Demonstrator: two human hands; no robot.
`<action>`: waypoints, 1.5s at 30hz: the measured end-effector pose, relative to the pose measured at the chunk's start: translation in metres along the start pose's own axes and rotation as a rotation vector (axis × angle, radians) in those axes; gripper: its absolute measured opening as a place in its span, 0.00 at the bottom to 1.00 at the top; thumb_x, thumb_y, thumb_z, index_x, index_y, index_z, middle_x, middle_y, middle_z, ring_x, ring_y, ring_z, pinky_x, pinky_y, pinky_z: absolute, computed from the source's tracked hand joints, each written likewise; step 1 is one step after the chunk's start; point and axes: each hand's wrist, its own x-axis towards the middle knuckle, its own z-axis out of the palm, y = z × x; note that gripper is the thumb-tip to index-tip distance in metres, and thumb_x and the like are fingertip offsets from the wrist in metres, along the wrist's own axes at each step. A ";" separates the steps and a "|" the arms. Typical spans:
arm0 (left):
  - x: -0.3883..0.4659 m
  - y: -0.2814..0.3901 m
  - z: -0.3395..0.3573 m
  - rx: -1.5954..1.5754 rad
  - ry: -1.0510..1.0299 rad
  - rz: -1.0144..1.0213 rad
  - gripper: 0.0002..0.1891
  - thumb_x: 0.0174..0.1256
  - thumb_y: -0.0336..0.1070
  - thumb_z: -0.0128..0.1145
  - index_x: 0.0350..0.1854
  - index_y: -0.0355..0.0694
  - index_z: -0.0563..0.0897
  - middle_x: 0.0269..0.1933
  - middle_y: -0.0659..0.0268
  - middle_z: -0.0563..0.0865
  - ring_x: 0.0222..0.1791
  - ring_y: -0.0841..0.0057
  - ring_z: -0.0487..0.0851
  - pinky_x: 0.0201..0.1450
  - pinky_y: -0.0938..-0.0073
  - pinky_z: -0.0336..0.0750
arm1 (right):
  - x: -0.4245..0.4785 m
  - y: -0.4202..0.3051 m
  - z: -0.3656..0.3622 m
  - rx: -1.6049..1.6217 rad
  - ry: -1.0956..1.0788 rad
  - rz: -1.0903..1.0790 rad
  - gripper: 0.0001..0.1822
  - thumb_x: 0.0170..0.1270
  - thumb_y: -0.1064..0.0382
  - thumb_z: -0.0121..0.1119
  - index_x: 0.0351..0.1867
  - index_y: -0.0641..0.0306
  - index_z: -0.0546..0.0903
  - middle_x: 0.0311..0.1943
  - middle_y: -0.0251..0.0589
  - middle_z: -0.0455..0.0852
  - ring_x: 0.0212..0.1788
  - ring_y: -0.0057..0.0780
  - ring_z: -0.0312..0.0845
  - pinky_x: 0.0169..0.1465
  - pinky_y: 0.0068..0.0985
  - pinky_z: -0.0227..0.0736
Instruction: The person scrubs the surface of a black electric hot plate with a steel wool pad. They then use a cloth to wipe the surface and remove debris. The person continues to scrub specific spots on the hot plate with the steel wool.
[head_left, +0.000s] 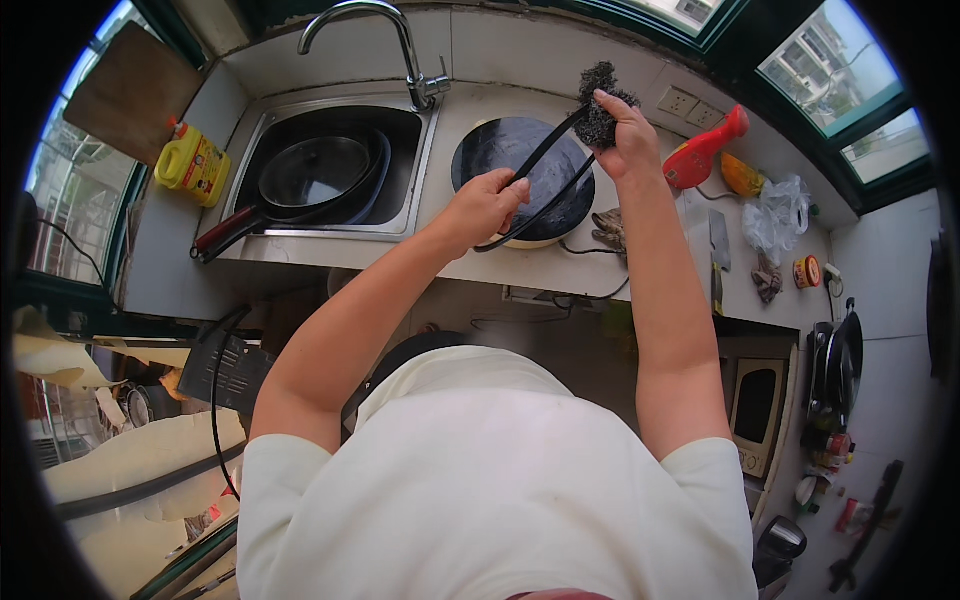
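Observation:
A narrow black band or cord (551, 146) runs in a loop between my two hands over a round cooktop (480, 154) with a dark glass surface. My left hand (484, 206) grips the band above the cooktop's front left edge. At the back right, my right hand (634, 139) holds a dark steel wool scrubber (598, 124) against the band's far end. The fingers and the scrubber hide that part of the band. On the left, a black pan (262, 211) with a dark handle sits in the metal sink (416, 161), beneath a chrome faucet (409, 45).
A yellow detergent jug (193, 165) stands left of the sink. Right of my right arm lie a red plastic container (697, 157), a plastic bag (776, 214), a broad-bladed knife (719, 240) and a small jar (807, 271). A crumpled cloth (609, 227) lies beside the cooktop.

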 end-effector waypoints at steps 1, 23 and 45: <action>0.004 0.005 0.000 0.011 0.005 -0.006 0.14 0.75 0.46 0.48 0.35 0.41 0.76 0.22 0.74 0.72 0.21 0.87 0.68 0.25 0.83 0.63 | -0.005 0.002 0.007 -0.023 -0.016 -0.014 0.13 0.58 0.74 0.63 0.43 0.63 0.75 0.35 0.37 0.82 0.36 0.32 0.82 0.37 0.31 0.80; 0.033 -0.021 -0.035 -0.005 0.109 -0.039 0.12 0.74 0.40 0.48 0.36 0.38 0.78 0.24 0.74 0.73 0.23 0.86 0.70 0.28 0.82 0.66 | 0.035 0.010 -0.008 0.107 0.116 0.078 0.08 0.59 0.70 0.63 0.40 0.62 0.78 0.34 0.38 0.84 0.35 0.33 0.82 0.39 0.36 0.80; 0.056 -0.021 -0.002 0.323 0.328 0.242 0.11 0.71 0.38 0.53 0.35 0.33 0.80 0.25 0.72 0.77 0.26 0.85 0.70 0.31 0.80 0.66 | -0.011 0.063 0.005 -0.171 0.059 0.205 0.10 0.56 0.73 0.65 0.38 0.68 0.77 0.33 0.42 0.84 0.34 0.30 0.83 0.37 0.27 0.79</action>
